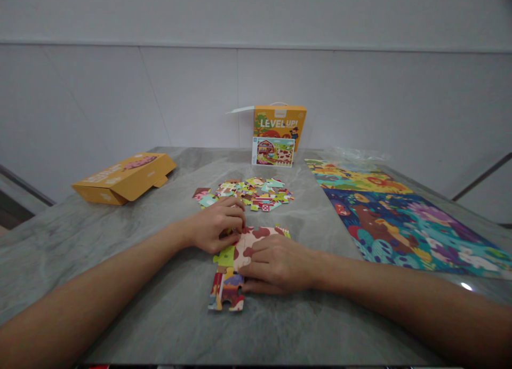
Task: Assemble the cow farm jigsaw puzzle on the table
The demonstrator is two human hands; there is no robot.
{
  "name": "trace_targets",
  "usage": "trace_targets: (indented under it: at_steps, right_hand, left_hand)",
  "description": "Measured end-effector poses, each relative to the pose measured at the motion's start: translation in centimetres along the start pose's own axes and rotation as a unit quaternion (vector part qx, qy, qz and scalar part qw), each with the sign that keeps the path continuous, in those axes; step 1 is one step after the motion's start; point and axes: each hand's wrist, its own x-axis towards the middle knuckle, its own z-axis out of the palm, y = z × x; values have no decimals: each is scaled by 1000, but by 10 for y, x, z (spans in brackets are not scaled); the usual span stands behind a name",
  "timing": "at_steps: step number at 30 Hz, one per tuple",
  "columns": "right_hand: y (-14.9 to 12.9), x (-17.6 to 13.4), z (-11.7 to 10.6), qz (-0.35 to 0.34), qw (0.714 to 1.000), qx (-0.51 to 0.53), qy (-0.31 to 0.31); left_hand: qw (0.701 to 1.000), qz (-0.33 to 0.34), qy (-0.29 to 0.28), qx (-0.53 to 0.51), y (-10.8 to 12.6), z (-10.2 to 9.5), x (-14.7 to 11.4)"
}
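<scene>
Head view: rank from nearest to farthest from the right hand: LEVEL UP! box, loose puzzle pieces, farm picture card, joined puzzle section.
1. Joined puzzle section, partly under the right hand.
2. Loose puzzle pieces, farther ahead.
3. Farm picture card, upright beyond them.
4. LEVEL UP! box, behind it.

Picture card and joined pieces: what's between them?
In the head view, a pile of loose pieces lies between the picture card and the joined pieces.

Beyond the grey marbled table (132, 326) rises a pale wall (192, 97), crossed by a level strip (360, 50) above thin seams, dark bars (482, 177) slanting left and right, a glare (466, 286) lighting the tabletop's near right.
</scene>
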Motion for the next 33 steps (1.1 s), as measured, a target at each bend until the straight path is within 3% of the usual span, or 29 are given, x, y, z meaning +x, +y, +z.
trace_targets:
  at_steps: [7, 12, 16, 21, 25, 29, 33]
  right_hand:
    - [3, -3, 3, 28, 999, 41, 18]
    - [18, -11, 6, 80, 988, 31, 130]
    - [37, -18, 5, 194, 961, -3, 197]
    - [54, -23, 7, 318, 926, 19, 203]
    - [57, -21, 7, 383, 906, 21, 177]
    - [62, -22, 2, 421, 893, -59, 149]
    - [80, -30, -1, 554, 820, -109, 90]
  left_hand:
    - [1000, 17, 4, -13, -1, 0, -1]
    - [1000, 17, -2, -4, -4, 2, -3]
    - [999, 2, 29, 39, -9, 6, -4]
    - [993, -36, 100, 49, -8, 7, -4]
    - [997, -23, 66, 24, -5, 7, -4]
    - [1000, 4, 12, 6, -5, 8, -2]
    - [1000, 4, 14, 0, -8, 10, -2]
